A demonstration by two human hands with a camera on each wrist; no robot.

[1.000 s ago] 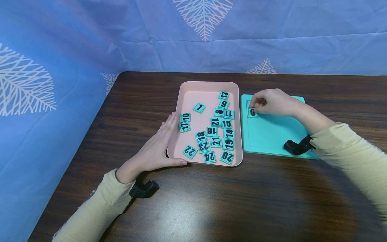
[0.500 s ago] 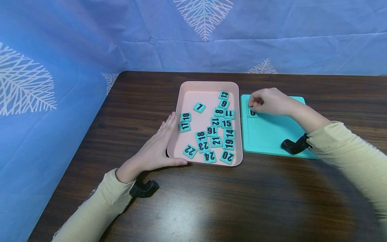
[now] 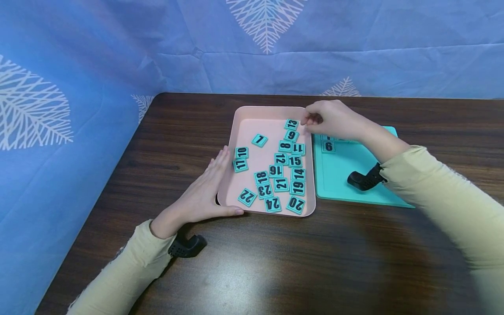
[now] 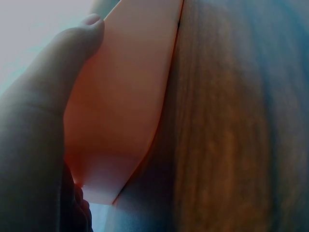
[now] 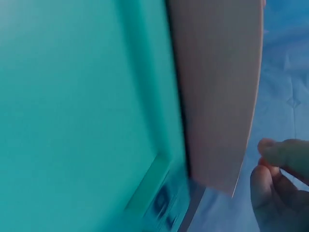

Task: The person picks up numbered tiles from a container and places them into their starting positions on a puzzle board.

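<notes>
My left hand (image 3: 204, 192) rests on the pink tray (image 3: 271, 113) at its near left corner, fingers straight along the side and thumb on the front rim. The left wrist view shows the thumb lying against the tray wall (image 4: 125, 87). Teal number tiles lie scattered in the tray, among them a 7 tile (image 3: 260, 140), a 13 tile (image 3: 291, 124) and a 9 tile (image 3: 291, 135). My right hand (image 3: 334, 118) hovers by the tray's far right rim, fingers loosely bent, nothing seen between them. Below it, a 6 tile (image 3: 328, 146) sits in the teal board (image 3: 342, 175).
The board lies close along the tray's right side. Both stand on a dark wooden table (image 3: 275, 262). A blue cloth with white leaf patterns (image 3: 197, 43) hangs behind and at the left. Part of the board's top row is hidden under my right hand.
My right hand has left the 6 tile on the board and moved left and away from me to the tray's right rim. The left hand and tray have stayed still.
</notes>
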